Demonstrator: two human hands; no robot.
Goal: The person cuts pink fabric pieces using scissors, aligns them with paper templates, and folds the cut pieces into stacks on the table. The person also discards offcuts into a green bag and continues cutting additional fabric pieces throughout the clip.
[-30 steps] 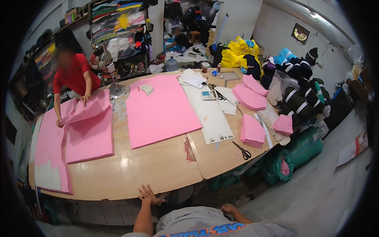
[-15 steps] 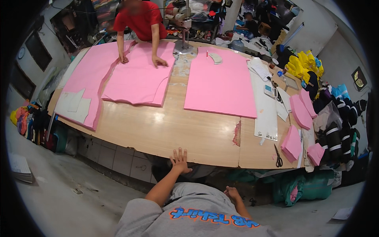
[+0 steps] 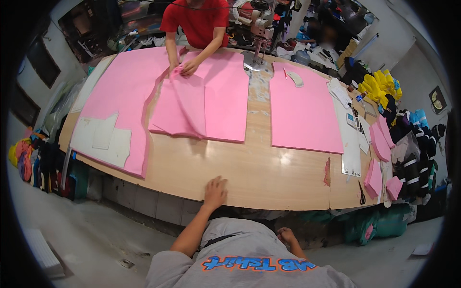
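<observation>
My left hand (image 3: 215,193) rests on the near edge of the wooden table (image 3: 240,175), its fingers lightly bent over the bare wood and nothing in it. Lower down, my right hand (image 3: 286,236) hangs beside my body, below the table edge, with its fingers curled; nothing shows in it. Beyond my left hand lies the middle stack of pink fabric (image 3: 225,96). A co-worker in a red shirt (image 3: 199,24) grips its top layer (image 3: 177,103) with both hands (image 3: 182,67), and that layer is pulled up into a fold.
Another pink stack (image 3: 113,91) at left carries white pattern pieces (image 3: 103,139); a third stack (image 3: 305,113) lies right. A cutting machine (image 3: 261,29) stands at the far edge. Scissors (image 3: 362,193), a calculator (image 3: 353,120) and small pink pieces (image 3: 373,178) lie far right.
The co-worker's hands have come together and lifted the middle stack's top layer. My left hand's fingers, spread before, are more bent. My right hand's fingers have curled in. The view has shifted left.
</observation>
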